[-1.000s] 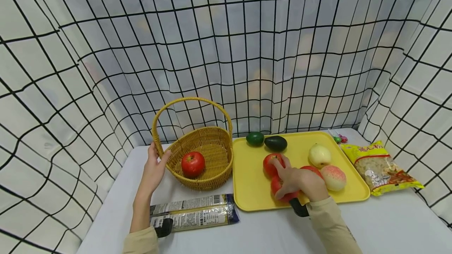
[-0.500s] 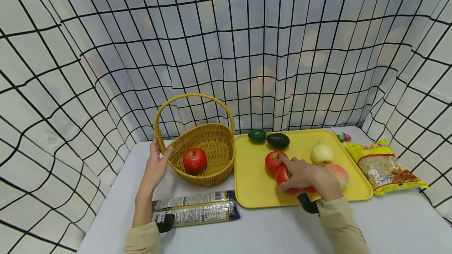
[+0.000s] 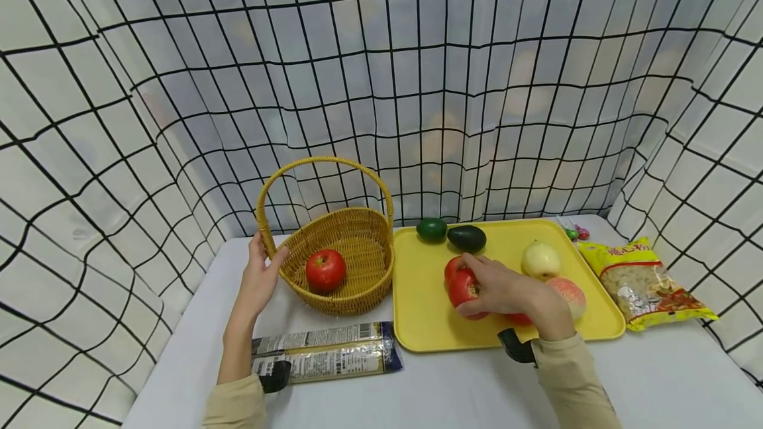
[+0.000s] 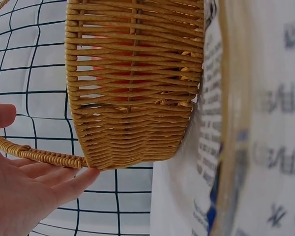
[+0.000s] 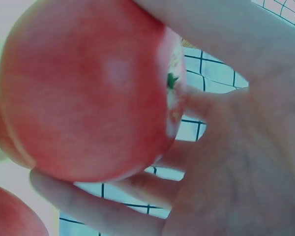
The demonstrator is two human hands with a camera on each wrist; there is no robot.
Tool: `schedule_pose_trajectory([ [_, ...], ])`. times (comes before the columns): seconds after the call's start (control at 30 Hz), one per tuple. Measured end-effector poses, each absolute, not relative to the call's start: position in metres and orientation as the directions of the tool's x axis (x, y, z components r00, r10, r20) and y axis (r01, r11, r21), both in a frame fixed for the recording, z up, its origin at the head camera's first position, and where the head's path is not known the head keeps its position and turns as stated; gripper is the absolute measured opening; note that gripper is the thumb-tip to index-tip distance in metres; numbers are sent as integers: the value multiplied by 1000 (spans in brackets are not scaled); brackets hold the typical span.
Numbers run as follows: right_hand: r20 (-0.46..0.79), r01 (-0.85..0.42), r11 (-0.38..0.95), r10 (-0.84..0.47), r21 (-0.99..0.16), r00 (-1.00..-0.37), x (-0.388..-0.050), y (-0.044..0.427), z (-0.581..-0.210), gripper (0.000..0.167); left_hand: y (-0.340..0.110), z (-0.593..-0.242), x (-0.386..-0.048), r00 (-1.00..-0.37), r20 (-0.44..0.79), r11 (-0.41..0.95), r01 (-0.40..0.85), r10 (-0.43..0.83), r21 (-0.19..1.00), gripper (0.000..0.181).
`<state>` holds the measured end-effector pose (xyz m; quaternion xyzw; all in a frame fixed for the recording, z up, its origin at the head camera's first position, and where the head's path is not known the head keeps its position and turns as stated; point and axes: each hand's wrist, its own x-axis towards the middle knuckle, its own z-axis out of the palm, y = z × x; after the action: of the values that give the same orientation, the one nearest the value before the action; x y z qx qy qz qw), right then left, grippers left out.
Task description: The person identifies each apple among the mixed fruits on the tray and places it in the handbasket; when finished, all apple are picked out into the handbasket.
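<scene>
Inside the yellow wicker basket [image 3: 363, 293] lies a red apple [image 3: 325, 271]. My left hand [image 3: 260, 281] is at the basket's left side; the handle passes between its thumb and fingers. In the left wrist view those fingers are nearly straight and touch the base of the handle, with the thumb apart. Over the yellow tray [image 3: 429, 330], my right hand [image 3: 507, 288] grips another red apple [image 5: 88, 88], its thumb and fingers around the sides. One more red apple [image 3: 452, 266] sits just behind the gripped one, partly hidden. A further red apple [image 3: 518, 318] shows under the palm.
A pale yellow-green fruit [image 3: 541, 259] and a peach [image 3: 568, 296] lie on the tray's right, two dark green avocados [image 3: 467, 238] at its back left. A snack bag [image 3: 646, 283] and lollipops [image 3: 577, 233] are to the right. Flat packages [image 3: 328, 353] lie before the basket. Black netting surrounds the table.
My right hand has closed more around the front apple and shifted it slightly left and back. The left hand stays at the basket handle.
</scene>
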<state>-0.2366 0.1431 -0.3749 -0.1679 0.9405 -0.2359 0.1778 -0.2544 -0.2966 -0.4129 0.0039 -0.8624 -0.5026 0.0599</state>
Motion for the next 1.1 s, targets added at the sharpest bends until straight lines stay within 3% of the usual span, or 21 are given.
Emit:
schedule_pose_trajectory([
  [0.27,-170,-268,805,-410,-529,-896,-238,142,-374,74,-294,-408,-257,-997,56,466,26,-51,885,88],
  [0.53,-60,-305,839,-369,-451,-927,-235,141,-369,73,-293,-412,-260,-998,50,457,30,-31,889,87],
  [0.87,100,-337,882,-322,-330,-941,-244,94,-370,77,-299,-410,-255,-997,60,471,32,-45,881,87],
  [1.0,126,-407,864,-387,-296,-913,-256,66,-363,77,-297,-411,-255,-996,79,471,51,-40,881,88],
  [1.1,79,-454,853,-449,-259,-890,-269,42,-360,78,-297,-413,-253,-996,79,472,50,-42,880,88],
])
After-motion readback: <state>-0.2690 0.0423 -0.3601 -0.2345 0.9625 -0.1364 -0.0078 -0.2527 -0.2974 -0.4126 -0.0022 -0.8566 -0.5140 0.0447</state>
